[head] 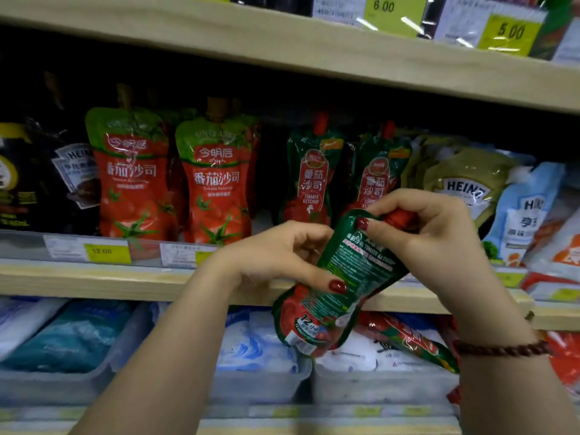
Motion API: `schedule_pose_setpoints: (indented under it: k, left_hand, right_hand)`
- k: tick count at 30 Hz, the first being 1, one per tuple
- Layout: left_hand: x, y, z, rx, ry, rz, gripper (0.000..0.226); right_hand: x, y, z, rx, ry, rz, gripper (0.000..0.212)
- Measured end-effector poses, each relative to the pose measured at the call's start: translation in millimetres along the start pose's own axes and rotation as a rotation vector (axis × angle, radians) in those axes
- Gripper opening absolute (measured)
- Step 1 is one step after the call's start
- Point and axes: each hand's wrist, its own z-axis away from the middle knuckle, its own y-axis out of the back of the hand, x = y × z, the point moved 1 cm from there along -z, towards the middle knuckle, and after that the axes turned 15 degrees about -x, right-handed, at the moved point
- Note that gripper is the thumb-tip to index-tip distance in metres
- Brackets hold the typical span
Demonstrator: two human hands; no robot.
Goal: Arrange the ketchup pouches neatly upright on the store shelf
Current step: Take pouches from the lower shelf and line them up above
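Left hand (282, 255) pinches pouch (339, 284) mid-body; right hand (439, 230) closed round red cap end. Pouch tilted, in air before shelf (94, 277). Soft, floppy, slick film (contents likely shift): grip by stiff spout, support base.

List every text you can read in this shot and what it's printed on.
"6.00": yellow price tag, top shelf
"5.00": price tag, top shelf
"12.00": price tag, middle shelf
"HEINZ": olive pouch
"TOMATO KETCHUP": green pouch
"番茄沙司": red pouch
Held pouch: small print blurred.
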Motion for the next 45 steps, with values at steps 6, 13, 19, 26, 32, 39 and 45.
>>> schedule_pose_setpoints:
  k: [6,13,19,26,32,39,45]
  left_hand:
    - [1,1,1,0.112,-0.043,0.041,0.035]
    - [3,7,3,0.305,-0.157,0.208,0.03]
    - [7,13,-12,0.54,-0.265,0.473,0.029]
    - [10,11,-23,0.67,-0.23,0.514,0.016]
    - [24,8,-22,0.596,-0.114,0.357,0.039]
    - [32,8,-16,0.457,-0.137,0.351,0.046]
    - [20,14,-17,0.585,-0.096,0.349,0.068]
  right_hand:
    - [-11,-1,-11,0.157,0.089,0.009,0.017]
    - [-10,-10,-10,0.253,0.094,-0.055,0.077]
    - [4,-34,-2,0.367,-0.087,-0.113,0.038]
    - [-7,-58,-3,0.211,-0.202,0.554,0.075]
    - [-11,-66,-3,0.192,-0.3,0.725,0.096]
    - [4,-38,-7,0.219,-0.238,-0.185,0.03]
    - [33,-21,-7,-0.003,-0.249,-0.907,0.03]
